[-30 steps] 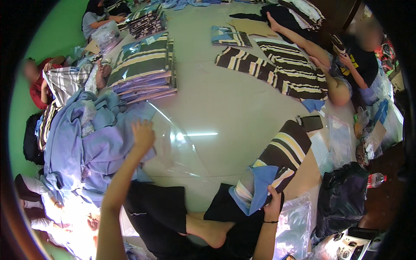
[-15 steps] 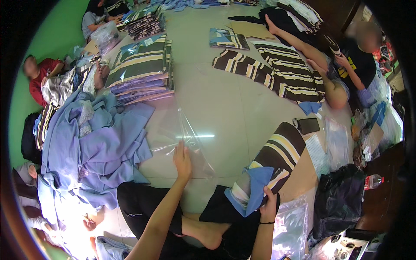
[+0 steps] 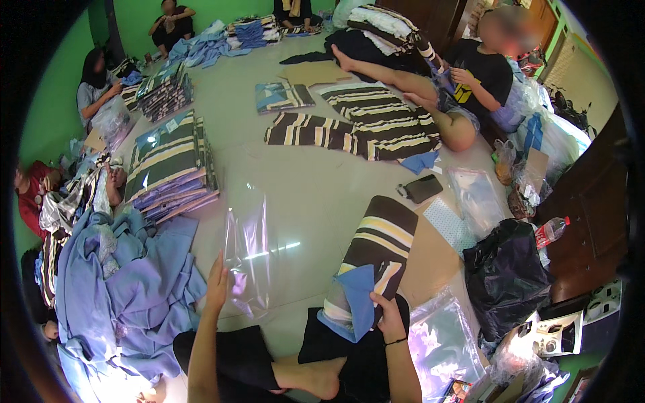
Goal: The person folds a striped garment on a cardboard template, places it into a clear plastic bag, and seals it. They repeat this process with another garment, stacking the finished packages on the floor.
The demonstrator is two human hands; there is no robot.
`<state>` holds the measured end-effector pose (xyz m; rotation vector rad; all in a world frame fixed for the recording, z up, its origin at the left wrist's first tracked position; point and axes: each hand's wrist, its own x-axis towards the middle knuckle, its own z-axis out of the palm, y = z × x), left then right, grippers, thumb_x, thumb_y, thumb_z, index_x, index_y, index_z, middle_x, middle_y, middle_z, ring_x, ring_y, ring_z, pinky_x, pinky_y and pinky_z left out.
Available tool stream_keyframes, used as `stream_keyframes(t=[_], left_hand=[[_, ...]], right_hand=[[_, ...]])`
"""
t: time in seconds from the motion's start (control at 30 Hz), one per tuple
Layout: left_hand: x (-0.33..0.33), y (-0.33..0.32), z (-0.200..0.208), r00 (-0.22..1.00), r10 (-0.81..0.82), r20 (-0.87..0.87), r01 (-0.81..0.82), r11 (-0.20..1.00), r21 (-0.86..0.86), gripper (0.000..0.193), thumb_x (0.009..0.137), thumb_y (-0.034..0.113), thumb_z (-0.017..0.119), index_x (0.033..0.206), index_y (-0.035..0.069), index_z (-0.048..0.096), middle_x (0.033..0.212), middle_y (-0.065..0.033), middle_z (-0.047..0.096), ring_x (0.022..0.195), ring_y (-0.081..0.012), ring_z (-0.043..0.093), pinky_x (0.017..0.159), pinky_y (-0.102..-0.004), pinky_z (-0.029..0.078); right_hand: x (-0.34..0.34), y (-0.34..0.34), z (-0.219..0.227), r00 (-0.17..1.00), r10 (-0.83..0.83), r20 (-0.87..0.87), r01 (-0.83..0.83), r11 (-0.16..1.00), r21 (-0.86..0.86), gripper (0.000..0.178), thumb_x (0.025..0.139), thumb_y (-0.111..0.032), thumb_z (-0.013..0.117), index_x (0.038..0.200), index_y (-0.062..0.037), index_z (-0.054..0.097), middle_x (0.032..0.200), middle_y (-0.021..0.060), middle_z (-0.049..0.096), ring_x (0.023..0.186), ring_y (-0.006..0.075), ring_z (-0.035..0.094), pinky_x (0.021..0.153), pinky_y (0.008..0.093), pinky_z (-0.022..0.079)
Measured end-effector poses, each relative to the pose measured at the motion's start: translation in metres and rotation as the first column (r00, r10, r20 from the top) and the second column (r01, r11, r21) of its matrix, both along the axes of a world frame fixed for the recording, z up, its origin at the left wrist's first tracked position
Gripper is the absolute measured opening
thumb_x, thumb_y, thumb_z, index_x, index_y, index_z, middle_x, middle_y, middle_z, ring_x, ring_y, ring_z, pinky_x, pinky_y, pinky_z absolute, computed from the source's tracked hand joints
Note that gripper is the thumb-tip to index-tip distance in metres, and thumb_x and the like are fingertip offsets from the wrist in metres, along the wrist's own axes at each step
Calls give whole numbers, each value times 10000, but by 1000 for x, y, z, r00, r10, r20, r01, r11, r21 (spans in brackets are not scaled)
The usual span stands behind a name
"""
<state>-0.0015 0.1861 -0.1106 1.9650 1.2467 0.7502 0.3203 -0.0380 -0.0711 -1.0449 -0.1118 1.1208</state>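
My left hand (image 3: 216, 281) is at the edge of a clear plastic bag (image 3: 254, 258), holding it up above the floor; the thumb side is partly hidden. My right hand (image 3: 388, 316) grips a folded striped garment (image 3: 383, 232) near its blue collar end. The garment is dark brown with white and yellow stripes. It lies tilted over my right leg, its far end reaching past my knee. Something pale and see-through shows inside the blue collar.
At left lie a blue cloth heap (image 3: 121, 275) and a stack of bagged garments (image 3: 161, 158). A striped garment (image 3: 390, 124) is spread ahead, near a seated person (image 3: 480, 80). Cardboard (image 3: 437, 262), a phone (image 3: 423, 189), clear bags (image 3: 440, 342) and a black bag (image 3: 507, 275) are at right.
My left hand has shifted left with the plastic bag, which now stands more upright. My right hand keeps hold of the folded garment. The view has tilted up, showing more people at the back.
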Motion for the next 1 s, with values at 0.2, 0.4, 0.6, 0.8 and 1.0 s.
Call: stream_keyframes(t=[0.2,0.4,0.6,0.8,1.0], left_hand=[[-34,12,-7,649,191,-736,-23,973,231,517,834,205,439,1307,66,285,1322,-155,319,1257,-319,221,1006,-415,202],[20,-15,-31,799,7,-602,159,962,222,622,786,368,492,1324,154,266,1375,-152,206,1272,-351,149,992,-520,146],[106,-35,-59,797,-147,-585,241,967,84,692,786,495,450,1344,164,211,1392,-158,139,1283,-349,105,998,-542,88],[144,-2,-46,888,-79,-453,148,982,119,672,767,395,518,1308,89,261,1356,-194,202,1251,-375,155,1002,-498,149],[126,-14,-38,903,-247,-353,268,963,10,224,654,206,643,783,72,518,808,-81,470,840,-278,430,742,-381,355]], right_hand=[[0,2,2,999,33,34,-33,999,8,437,703,-37,632,1106,-18,465,994,63,554,906,171,541,785,289,428],[0,3,2,999,45,24,-43,997,-64,448,700,-49,638,1110,-18,460,1013,66,545,914,173,535,788,287,424],[-6,6,4,964,133,231,-98,983,-158,476,683,-72,682,1099,-11,460,993,64,554,883,149,538,775,282,431],[-61,11,-2,940,191,283,-146,974,-173,475,688,-77,691,1091,-13,449,991,63,549,880,140,530,777,281,431],[-105,-4,4,952,304,-24,-302,932,-201,682,679,-30,688,1225,-32,280,1112,96,469,1000,178,475,848,306,401]])
